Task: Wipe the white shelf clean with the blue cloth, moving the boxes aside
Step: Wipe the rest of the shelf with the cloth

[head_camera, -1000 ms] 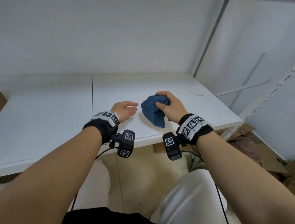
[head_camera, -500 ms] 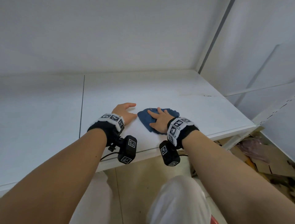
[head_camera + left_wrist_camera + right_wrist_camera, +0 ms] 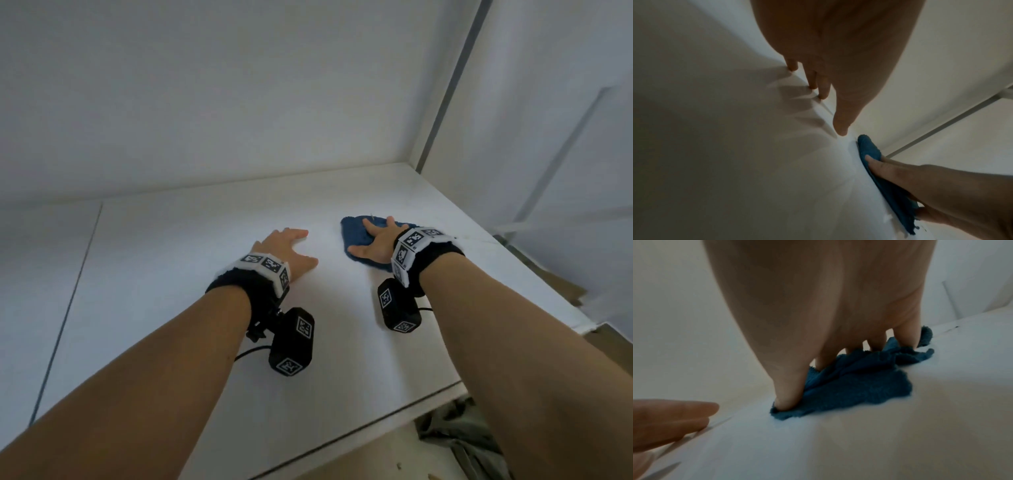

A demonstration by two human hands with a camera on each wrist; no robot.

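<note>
Right hand, palm down with fingers spread, presses the cloth flat against the shelf. The right-wrist view shows each fingertip planted on the rumpled blue fabric, with the thumb at the cloth's near-left corner. The cloth lies under and just ahead of this hand, its edges showing beyond the fingertips and beside the thumb; a loose fold rises past the little finger. Left hand lies just beside the right, apart from the cloth, fingers straight and slightly fanned, tips touching the bare shelf, holding nothing. In the left-wrist view its thumb ends close to the cloth's far end without touching it. A dark seam in the shelf runs well to the left of the left hand. Behind both hands stands the white back wall; a grey upright rises beyond the right hand.
</note>
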